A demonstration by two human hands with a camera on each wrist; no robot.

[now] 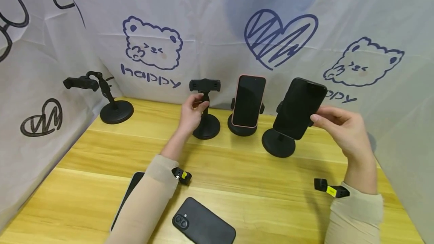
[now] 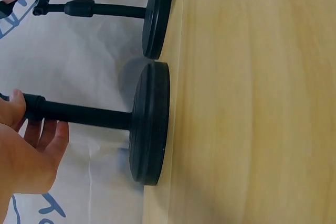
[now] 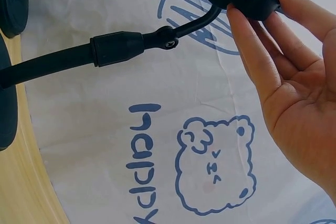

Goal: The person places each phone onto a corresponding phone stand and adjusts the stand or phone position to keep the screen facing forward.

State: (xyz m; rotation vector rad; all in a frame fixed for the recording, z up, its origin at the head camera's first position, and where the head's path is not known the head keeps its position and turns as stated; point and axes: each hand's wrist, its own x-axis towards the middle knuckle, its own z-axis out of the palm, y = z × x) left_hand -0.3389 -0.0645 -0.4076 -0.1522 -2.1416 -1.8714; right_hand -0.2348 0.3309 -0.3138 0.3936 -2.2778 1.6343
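My left hand grips the stem of a black phone stand with a clamp that holds nothing; in the left wrist view the fingers curl round its collar, above the round base. On the right, my right hand pinches the side of the clamp on another black stand, thumb in front and fingers behind. That clamp carries a black phone, upright and tilted, screen toward me. Between the hands, a phone with a pink edge stands in a third stand.
A further black stand with a bent neck is at the back left. Nearer me, a dark phone lies camera side up. Another flat device is partly hidden under my left sleeve. White cloth with drawings hangs behind the wooden table.
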